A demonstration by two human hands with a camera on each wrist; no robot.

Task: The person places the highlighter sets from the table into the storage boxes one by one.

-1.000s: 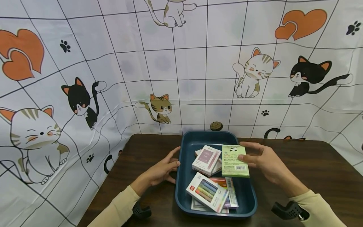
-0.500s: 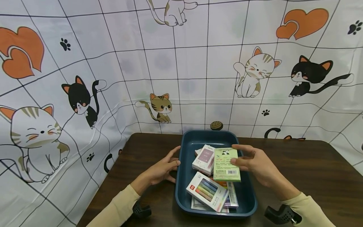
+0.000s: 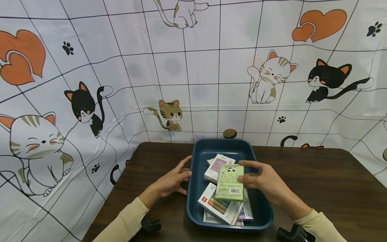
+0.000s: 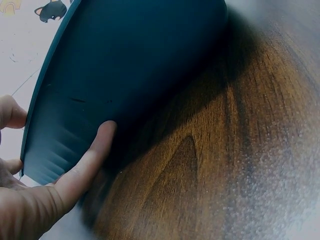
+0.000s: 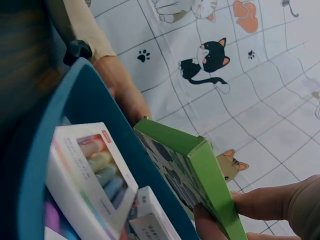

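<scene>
My right hand (image 3: 260, 179) pinches a flat light-green box (image 3: 228, 186) between thumb and fingers, above the blue tray (image 3: 262, 215). A panda picture and a barcode show on its face. In the right wrist view, the green box (image 5: 200, 167) is tilted, with the thumb on one face and fingertips on the other. Under it lies a white box (image 3: 231, 215) with coloured pens behind a window, partly covered. A white and mauve box (image 3: 213, 171) lies farther back. My left hand (image 3: 173, 179) rests against the tray's left side; its thumb (image 4: 92, 155) presses the outer wall.
The tray stands on a dark wooden table (image 3: 308, 174), near its back edge. More flat packs (image 3: 248, 205) lie beneath the pen box. Behind the table hangs a white cloth (image 3: 199, 74) printed with cats and grid lines.
The right hand has carried the green box left and toward me, from the tray's right side to over the pen box. The left hand and the tray have stayed in place.
</scene>
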